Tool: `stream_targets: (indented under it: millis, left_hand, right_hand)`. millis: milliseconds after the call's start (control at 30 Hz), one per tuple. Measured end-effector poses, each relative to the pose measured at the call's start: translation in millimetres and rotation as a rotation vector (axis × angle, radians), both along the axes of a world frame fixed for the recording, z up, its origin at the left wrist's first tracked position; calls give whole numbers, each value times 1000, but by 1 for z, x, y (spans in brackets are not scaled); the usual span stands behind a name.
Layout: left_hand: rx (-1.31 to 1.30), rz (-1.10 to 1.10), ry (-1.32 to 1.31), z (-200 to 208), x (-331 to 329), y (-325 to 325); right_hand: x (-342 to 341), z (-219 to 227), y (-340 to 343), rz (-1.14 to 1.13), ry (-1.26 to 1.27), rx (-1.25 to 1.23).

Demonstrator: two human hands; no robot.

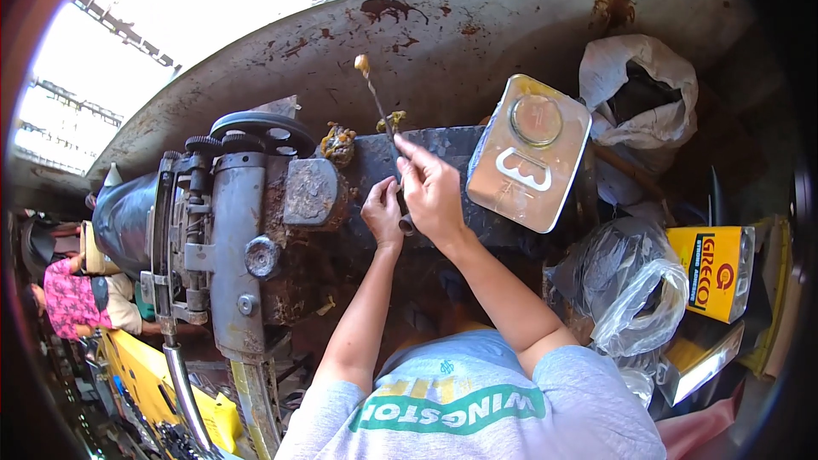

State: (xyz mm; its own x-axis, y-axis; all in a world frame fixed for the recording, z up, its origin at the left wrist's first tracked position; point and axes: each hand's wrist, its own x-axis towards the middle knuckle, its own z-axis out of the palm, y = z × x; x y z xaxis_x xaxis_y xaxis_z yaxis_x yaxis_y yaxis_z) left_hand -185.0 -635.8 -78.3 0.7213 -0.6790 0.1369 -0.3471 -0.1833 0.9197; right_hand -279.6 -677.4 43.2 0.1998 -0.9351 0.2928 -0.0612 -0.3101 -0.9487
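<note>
Above the bench, my right hand (433, 196) is closed around a thin twisted rod (381, 106). An amber blob coats the rod's far tip, and its shaft is darker near my fingers. Close beside it, my left hand (382, 215) is closed too, its thumb and fingertips at the rod's lower part; their exact contact is partly hidden. Between my palms shows a round brownish end (406, 224), perhaps of the same tool. Beyond my hands, lumps of yellow-brown sticky stuff (338, 144) sit at the bench's far edge, left of the rod.
A rectangular metal can (486, 175) with a round cap and white handle stands right on the dark bench (443, 146). A heavy machine (239, 238) with a handwheel fills the left. At right are plastic bags (626, 290) and a yellow tin (720, 277). A person (77, 298) is far left.
</note>
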Motion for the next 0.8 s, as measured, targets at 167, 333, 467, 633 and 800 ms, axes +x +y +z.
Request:
stream_targets:
  millis: [167, 333, 467, 633, 800]
  left_hand:
    - [-61, 0, 116, -9, 4, 28]
    - [-44, 55, 122, -12, -3, 38]
    - [44, 144, -180, -11, -2, 14]
    - [127, 360, -310, -22, 22, -27]
    - [185, 496, -275, -23, 26, -62]
  right_hand:
    - [-5, -31, 13, 53, 52, -13]
    - [-11, -41, 15, 59, 84, -10]
    - [-14, -45, 14, 38, 91, 10]
    - [-12, -39, 20, 47, 81, 10]
    - [-24, -43, 19, 42, 103, 33]
